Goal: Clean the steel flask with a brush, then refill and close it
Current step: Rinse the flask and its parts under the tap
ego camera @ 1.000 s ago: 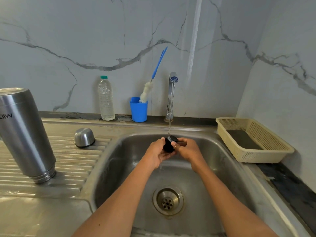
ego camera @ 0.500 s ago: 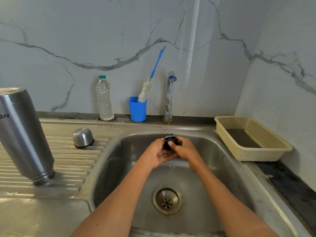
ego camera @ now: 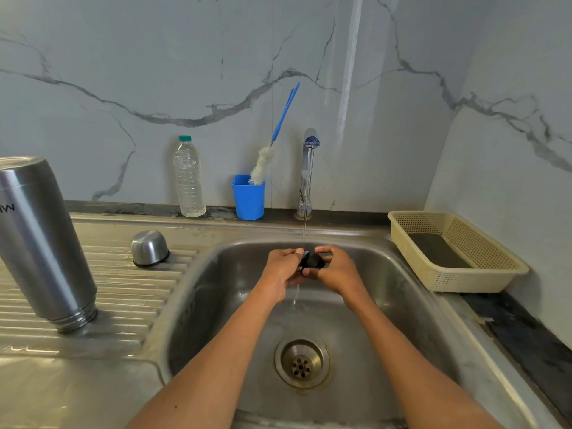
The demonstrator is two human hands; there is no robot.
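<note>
The steel flask (ego camera: 43, 243) stands upside down on the ridged draining board at the left, mouth down. Its steel cup lid (ego camera: 149, 248) lies inverted near the sink's edge. A small black stopper (ego camera: 312, 260) is held over the sink (ego camera: 402, 305) under a thin stream from the tap (ego camera: 309, 168). My left hand (ego camera: 283, 269) and my right hand (ego camera: 335, 270) both grip the stopper, fingers curled round it. Water drips from beneath my hands. The blue-handled bottle brush (ego camera: 272, 144) leans in a blue cup (ego camera: 248, 198) behind the sink.
A clear plastic water bottle (ego camera: 188, 178) with a green cap stands by the wall. A cream plastic basket (ego camera: 448, 252) sits to the right of the sink. The drain (ego camera: 301, 363) lies below my forearms. Marble walls close in behind and on the right.
My hands have shifted on the black stopper and turned it a little under the water stream; they stay at the same spot over the sink.
</note>
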